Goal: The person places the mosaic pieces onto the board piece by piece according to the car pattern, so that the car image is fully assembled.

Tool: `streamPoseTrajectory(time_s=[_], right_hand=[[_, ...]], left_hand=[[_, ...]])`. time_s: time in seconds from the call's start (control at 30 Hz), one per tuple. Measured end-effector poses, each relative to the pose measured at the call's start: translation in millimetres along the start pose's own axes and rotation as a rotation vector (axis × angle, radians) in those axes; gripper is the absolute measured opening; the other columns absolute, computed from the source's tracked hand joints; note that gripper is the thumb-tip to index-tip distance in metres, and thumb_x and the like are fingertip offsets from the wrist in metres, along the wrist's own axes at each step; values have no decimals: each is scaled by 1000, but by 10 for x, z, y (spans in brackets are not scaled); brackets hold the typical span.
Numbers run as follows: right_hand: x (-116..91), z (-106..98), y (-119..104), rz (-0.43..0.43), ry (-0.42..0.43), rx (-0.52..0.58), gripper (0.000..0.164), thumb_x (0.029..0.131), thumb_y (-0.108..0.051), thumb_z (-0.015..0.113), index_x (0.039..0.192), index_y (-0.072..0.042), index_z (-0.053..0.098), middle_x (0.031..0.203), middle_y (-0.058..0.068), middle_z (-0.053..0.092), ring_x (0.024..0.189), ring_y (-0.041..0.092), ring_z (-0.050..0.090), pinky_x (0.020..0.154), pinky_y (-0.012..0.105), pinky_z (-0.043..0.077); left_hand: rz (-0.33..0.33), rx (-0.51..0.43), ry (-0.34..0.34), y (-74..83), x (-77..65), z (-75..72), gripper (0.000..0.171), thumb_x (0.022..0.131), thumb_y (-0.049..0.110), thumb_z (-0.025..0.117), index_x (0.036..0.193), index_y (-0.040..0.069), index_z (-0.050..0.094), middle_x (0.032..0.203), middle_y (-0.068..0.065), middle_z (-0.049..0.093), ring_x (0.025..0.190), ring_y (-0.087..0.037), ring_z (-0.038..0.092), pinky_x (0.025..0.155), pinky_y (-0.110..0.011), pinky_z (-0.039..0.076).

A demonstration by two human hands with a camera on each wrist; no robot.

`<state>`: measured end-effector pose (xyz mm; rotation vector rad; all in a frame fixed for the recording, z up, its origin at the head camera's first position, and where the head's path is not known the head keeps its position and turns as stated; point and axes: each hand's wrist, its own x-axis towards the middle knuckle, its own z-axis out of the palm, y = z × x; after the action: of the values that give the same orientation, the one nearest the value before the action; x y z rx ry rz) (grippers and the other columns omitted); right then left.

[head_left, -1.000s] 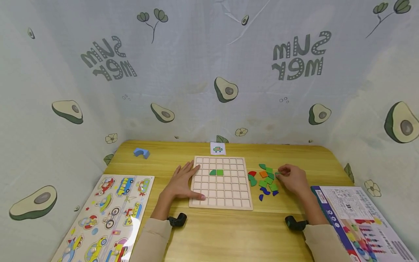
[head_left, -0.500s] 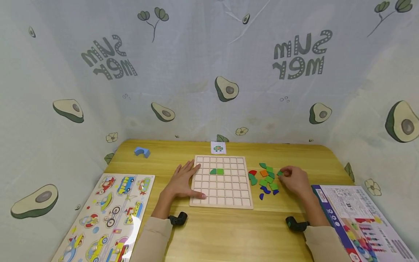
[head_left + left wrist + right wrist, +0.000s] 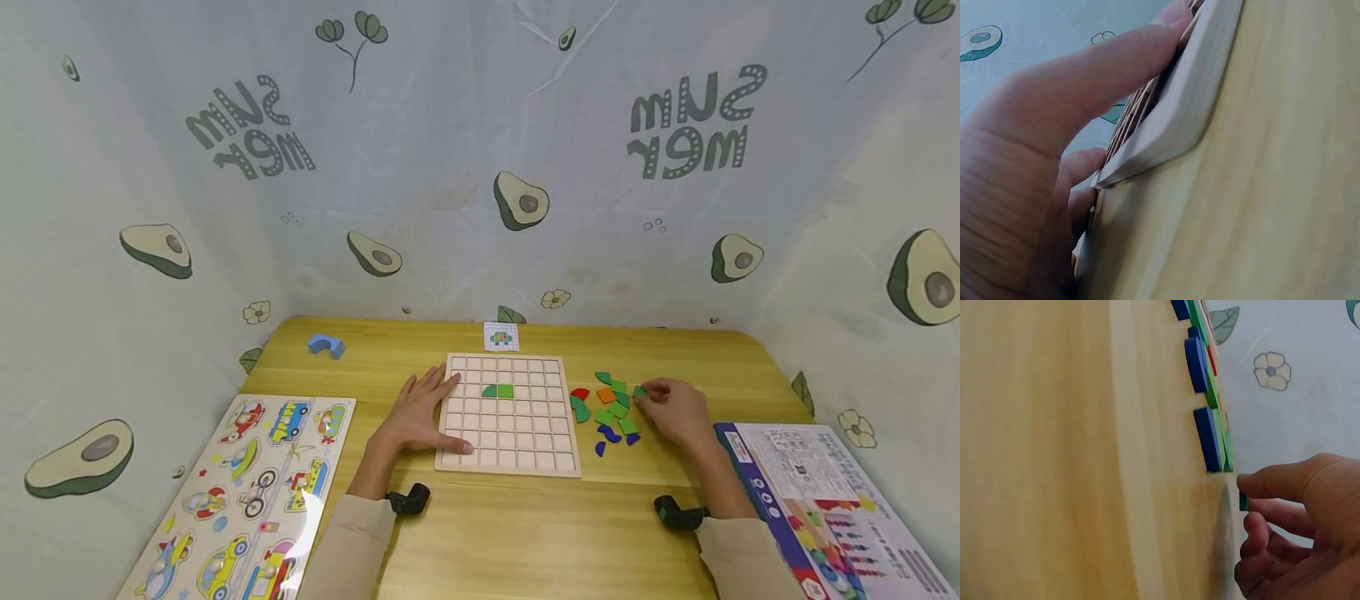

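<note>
My left hand [image 3: 414, 418] rests on the wooden grid board [image 3: 517, 440], fingers spread at its left edge and thumb over the lower left corner. On the board, a dark green quarter-circle piece [image 3: 490, 391] lies beside a light green square [image 3: 506, 391]. My right hand [image 3: 675, 411] pinches a small dark green piece [image 3: 640, 391] between thumb and fingertip; its full outline is partly hidden. In the right wrist view that green piece [image 3: 1243, 501] shows edge-on, close to the tabletop. Left of this hand lie several loose pieces, among them an orange square [image 3: 605, 396] and a red piece [image 3: 580, 393].
A small pattern card [image 3: 501, 337] lies behind the board. At the back left is a blue arch block [image 3: 326, 346]. A vehicle puzzle board [image 3: 258, 492] occupies the left front, and a printed box [image 3: 817, 492] the right. Patterned cloth [image 3: 450, 167] surrounds the table.
The green piece in my right hand has turned and shows more clearly than a second ago. That hand has shifted only slightly. My left hand keeps its place on the board.
</note>
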<state>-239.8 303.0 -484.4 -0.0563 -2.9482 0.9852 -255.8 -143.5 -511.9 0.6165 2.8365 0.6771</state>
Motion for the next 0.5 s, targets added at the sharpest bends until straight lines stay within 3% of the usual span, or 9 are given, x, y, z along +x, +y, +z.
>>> streamPoseTrajectory(time_s=[0.3,0.5], right_hand=[[30,56,-282,-80,-19,25,34,100,-20,68,123,5,69,110,23,66,94,33,66,71,31,53],[61,153,-460,-121,-49,55,34,98,-18,71,122,6,69,109,24,66,79,23,58,60,26,48]], left_hand=[[7,5,6,8,-2,-10,128,64,75,81,166,25,24,175,-6,8,163,-27,7,132,-53,1],[4,-5,6,19,-10,-16,128,63,75,82,166,24,24,175,-7,9,163,-27,7,132,-53,0]])
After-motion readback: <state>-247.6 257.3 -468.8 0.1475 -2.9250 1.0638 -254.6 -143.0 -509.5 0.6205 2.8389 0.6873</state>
